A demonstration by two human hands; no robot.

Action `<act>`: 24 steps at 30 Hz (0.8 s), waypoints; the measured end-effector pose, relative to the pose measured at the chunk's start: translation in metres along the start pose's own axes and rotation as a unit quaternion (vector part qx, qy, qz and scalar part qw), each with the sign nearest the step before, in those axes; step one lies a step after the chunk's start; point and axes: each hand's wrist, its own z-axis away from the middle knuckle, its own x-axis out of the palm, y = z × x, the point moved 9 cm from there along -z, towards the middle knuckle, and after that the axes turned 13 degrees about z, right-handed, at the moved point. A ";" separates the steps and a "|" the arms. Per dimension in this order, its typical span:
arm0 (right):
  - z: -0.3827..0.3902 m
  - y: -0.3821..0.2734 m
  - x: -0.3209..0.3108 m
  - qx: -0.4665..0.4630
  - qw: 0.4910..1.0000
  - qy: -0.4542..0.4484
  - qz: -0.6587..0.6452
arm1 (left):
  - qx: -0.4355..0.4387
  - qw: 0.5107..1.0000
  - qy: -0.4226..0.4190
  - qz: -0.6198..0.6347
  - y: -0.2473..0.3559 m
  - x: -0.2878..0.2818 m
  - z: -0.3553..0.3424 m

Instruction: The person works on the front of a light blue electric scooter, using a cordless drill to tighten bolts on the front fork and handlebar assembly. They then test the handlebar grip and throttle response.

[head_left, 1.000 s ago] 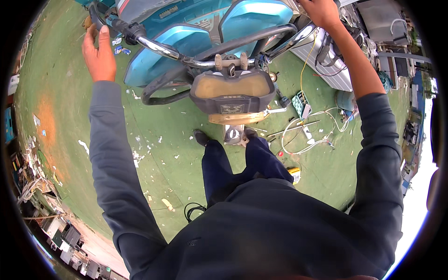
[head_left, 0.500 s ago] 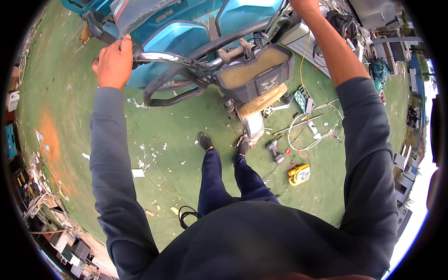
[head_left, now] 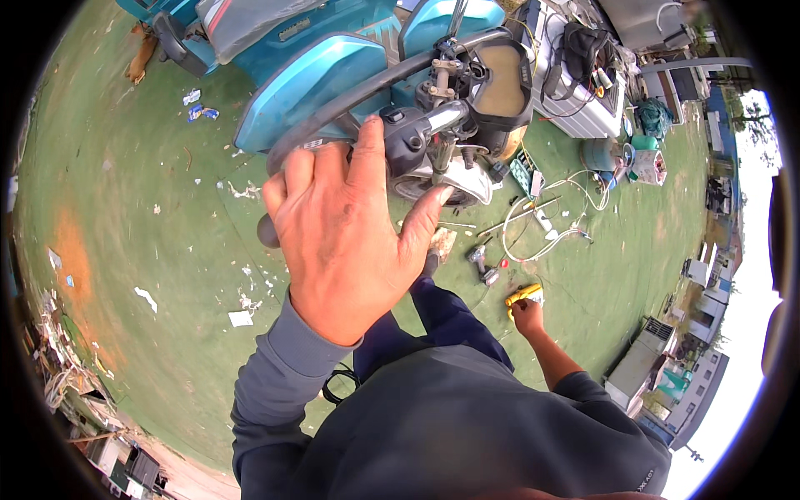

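Observation:
My left hand (head_left: 346, 237) lies over the left handlebar grip of a turquoise three-wheeled vehicle. Its index finger stretches along the black switch housing (head_left: 407, 140) and its thumb stands apart; the rounded grip end (head_left: 267, 232) shows beside the palm. The bar clamp (head_left: 443, 79) and the dark dashboard housing (head_left: 502, 79) lie beyond, above a front wheel with a pale fender (head_left: 467, 182). Low at my right side, my right hand (head_left: 528, 317) has curled fingers. In the picture it overlaps a yellow device (head_left: 525, 293) on the ground; whether they touch, or what the fingers hold, is hidden.
On the green ground lie a cordless driver (head_left: 482, 263), a looped pale hose (head_left: 517, 250) and a green case (head_left: 524, 172). A white appliance (head_left: 587, 100) stands at the far right, near a bucket (head_left: 598, 154). Paper scraps (head_left: 241, 318) are scattered to the left.
The handlebar has turned, its left end swinging toward me with my left hand on it. My right hand has dropped from the far upper edge to low at my right side.

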 end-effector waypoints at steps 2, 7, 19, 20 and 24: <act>0.021 0.019 0.046 0.014 0.989 -0.138 0.051 | -0.009 0.999 -0.052 0.005 0.022 0.008 0.006; 0.017 -0.019 0.068 0.007 0.977 -0.215 -0.014 | -0.013 0.997 -0.070 0.043 -0.010 0.003 0.010; 0.033 -0.118 0.036 -0.024 0.912 -0.179 -0.369 | -0.117 0.992 0.007 0.035 -0.058 -0.002 0.032; 0.042 -0.085 0.063 -0.009 0.924 -0.165 -0.346 | -0.111 0.994 0.020 0.015 -0.055 -0.004 0.032; 0.084 0.032 0.145 0.123 0.944 -0.160 -0.260 | -0.146 0.940 0.274 0.142 -0.058 -0.008 0.091</act>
